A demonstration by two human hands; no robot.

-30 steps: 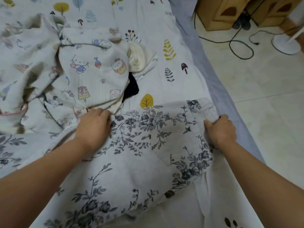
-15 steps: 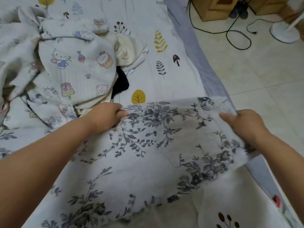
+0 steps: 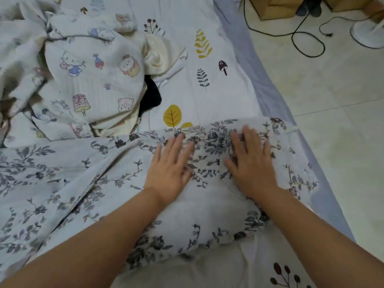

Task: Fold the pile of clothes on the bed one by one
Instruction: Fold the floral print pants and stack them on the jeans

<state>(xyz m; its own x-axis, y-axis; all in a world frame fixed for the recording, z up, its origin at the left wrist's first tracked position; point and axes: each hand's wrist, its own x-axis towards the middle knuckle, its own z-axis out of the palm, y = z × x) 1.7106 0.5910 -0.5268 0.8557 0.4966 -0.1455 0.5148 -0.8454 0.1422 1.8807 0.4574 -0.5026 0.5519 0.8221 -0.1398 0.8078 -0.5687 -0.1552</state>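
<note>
Cotton with a grey flower print, the garment (image 3: 124, 183) lies spread on the bed (image 3: 207, 59) near its right edge, and both palms press flat on its upper right part. I judge the step in hand to be smoothing this piece before the next fold. To do it well, sweep outward from the middle toward the edges so wrinkles leave the cloth rather than bunch, and square the top hem before folding over. The left hand (image 3: 170, 169) has its fingers (image 3: 176, 144) spread wide and laid flat on the fabric, gripping nothing. The right hand (image 3: 252, 163) is likewise splayed, touching the cloth only. Just beyond, the pile (image 3: 87, 80) of cartoon-print and cream clothes waits unfolded, touching the garment's far edge.
</note>
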